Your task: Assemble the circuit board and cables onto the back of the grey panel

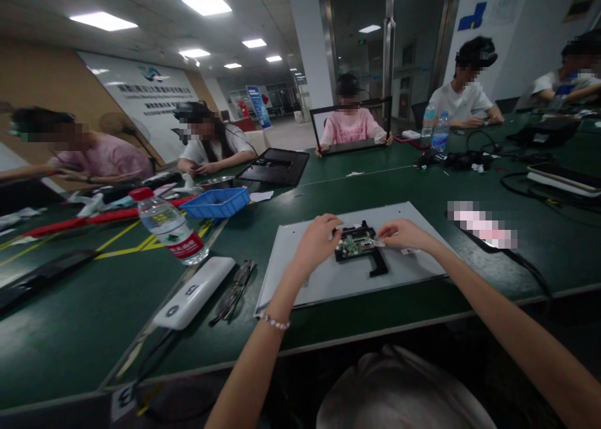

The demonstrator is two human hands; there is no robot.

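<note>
A green circuit board (pixel 357 246) sits in a black plastic bracket (pixel 379 265) on top of a flat light-grey panel (pixel 323 285). At the bracket's upper left is my left hand (pixel 319 240), its fingers curved but apart, with the tips at the edge of the bracket. My right hand (pixel 402 235) is at the board's right side, its thumb and fingertips pinched together. Something small and whitish shows at those fingertips, too small to name. A small pale label or strip (pixel 409 251) lies on the panel below my right hand.
Left of the panel are eyeglasses (pixel 233 292), a white power bank (pixel 195 293) with a cable, a water bottle (pixel 171 227) and a blue tray (pixel 218 202). A blurred-out phone-like object (pixel 483 225) with a cable lies right. Several people sit around the green table (pixel 319 197).
</note>
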